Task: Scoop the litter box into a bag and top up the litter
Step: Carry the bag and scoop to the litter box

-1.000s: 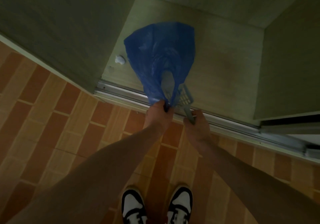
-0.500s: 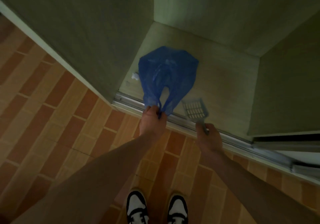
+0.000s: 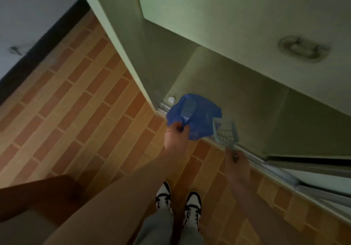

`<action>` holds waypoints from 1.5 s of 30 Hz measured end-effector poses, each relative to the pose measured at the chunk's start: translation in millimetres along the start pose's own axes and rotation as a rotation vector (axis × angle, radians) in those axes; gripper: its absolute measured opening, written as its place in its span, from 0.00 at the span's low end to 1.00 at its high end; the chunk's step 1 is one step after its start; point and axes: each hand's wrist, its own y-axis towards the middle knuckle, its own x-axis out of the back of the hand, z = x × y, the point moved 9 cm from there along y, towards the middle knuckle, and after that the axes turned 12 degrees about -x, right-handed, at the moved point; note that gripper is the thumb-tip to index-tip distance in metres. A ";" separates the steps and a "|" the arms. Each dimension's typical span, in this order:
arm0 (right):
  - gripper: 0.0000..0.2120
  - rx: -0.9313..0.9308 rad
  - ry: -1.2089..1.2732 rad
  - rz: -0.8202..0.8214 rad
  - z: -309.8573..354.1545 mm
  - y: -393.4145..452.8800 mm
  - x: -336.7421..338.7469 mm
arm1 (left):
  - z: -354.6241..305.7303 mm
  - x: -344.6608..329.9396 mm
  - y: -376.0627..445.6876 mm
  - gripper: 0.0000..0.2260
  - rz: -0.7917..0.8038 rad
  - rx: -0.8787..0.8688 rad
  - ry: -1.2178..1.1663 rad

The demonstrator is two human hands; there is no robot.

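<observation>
We see the left hand (image 3: 175, 136) w/ fingers curled tight round the gathered top of the blue bag (image 3: 197, 118); bag hangs just over the sliding-door track (image 3: 252, 155), at the cupboard's edge. Right hand (image 3: 237, 162) is wrapped round the handle of the litter scoop (image 3: 226, 131), its slotted head up by the bag's right side, overlapping it in view. Both hands are clamped, none spread. Our two sneakers (image 3: 178, 205) stand on the brick-pattern floor (image 3: 76, 112) below. Litter box not in view.
</observation>
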 end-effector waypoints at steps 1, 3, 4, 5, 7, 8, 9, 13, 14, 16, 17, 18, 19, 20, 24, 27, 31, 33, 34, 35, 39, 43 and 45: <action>0.16 0.009 -0.025 0.007 4.2 -10.8 6.1 | -10.7 10.4 -10.4 0.14 -0.002 0.012 0.003; 0.18 0.023 -0.059 0.008 15.9 -35.5 21.3 | -31.6 34.5 -32.9 0.16 -0.026 0.038 -0.013; 0.18 0.024 -0.058 0.028 22.9 -48.5 28.6 | -42.7 47.2 -44.0 0.16 -0.039 0.046 -0.027; 0.18 0.028 -0.047 0.057 30.6 -61.7 35.8 | -54.9 60.3 -56.1 0.16 -0.049 0.056 -0.038; 0.16 0.041 -0.036 0.103 48.8 -90.6 51.6 | -75.6 88.6 -80.5 0.15 -0.079 0.078 -0.059; 0.14 0.054 -0.042 0.132 57.8 -106.9 58.4 | -83.6 103.0 -93.1 0.15 -0.094 0.083 -0.069; 0.13 0.072 -0.051 0.162 66.3 -123.4 63.6 | -89.8 116.3 -105.6 0.16 -0.111 0.082 -0.081; 0.14 0.162 -0.051 0.283 90.4 -177.1 69.0 | -100.4 166.3 -156.2 0.15 -0.229 0.136 -0.187; 0.14 0.192 -0.068 0.324 97.0 -192.4 67.5 | -102.5 181.3 -168.6 0.14 -0.275 0.142 -0.216; 0.13 0.222 -0.087 0.398 108.1 -222.5 60.7 | -109.3 208.6 -188.3 0.13 -0.359 0.153 -0.282; 0.13 0.242 -0.093 0.422 111.6 -237.2 56.9 | -111.6 220.8 -197.8 0.13 -0.394 0.160 -0.316; 0.12 0.266 -0.101 0.446 115.1 -251.5 51.7 | -115.2 233.2 -206.9 0.13 -0.425 0.156 -0.340; 0.10 0.279 -0.109 0.474 117.6 -265.3 45.7 | -117.7 244.5 -215.9 0.13 -0.455 0.146 -0.366; 0.08 0.276 -0.116 0.502 117.1 -276.5 38.3 | -118.8 255.1 -224.5 0.13 -0.479 0.140 -0.395; 0.12 0.302 -0.099 0.640 128.3 -317.8 1.9 | -118.3 302.7 -249.3 0.16 -0.553 0.109 -0.467; 0.15 0.350 -0.085 0.728 144.7 -343.5 -27.3 | -116.8 340.9 -265.4 0.15 -0.593 0.096 -0.453; 0.15 0.417 -0.085 0.810 186.4 -382.2 -65.9 | -105.9 393.3 -277.4 0.15 -0.694 0.093 -0.526; 0.15 0.434 -0.107 0.836 205.7 -397.1 -83.9 | -99.0 416.4 -278.3 0.14 -0.731 0.071 -0.577; 0.14 0.445 -0.114 0.849 215.9 -404.8 -92.5 | -97.0 427.1 -278.3 0.15 -0.741 0.061 -0.590; 0.14 0.462 -0.122 0.863 227.7 -414.2 -101.5 | -94.6 438.2 -276.4 0.15 -0.749 0.044 -0.599; 0.14 0.578 -0.214 0.928 273.5 -456.7 -136.6 | -99.7 481.6 -266.6 0.13 -0.769 -0.041 -0.642; 0.09 0.595 -0.248 0.915 310.0 -484.6 -161.6 | -105.4 525.5 -262.8 0.10 -0.838 -0.056 -0.714; 0.08 0.588 -0.263 0.922 324.4 -496.4 -180.3 | -104.5 548.8 -256.9 0.10 -0.849 -0.060 -0.736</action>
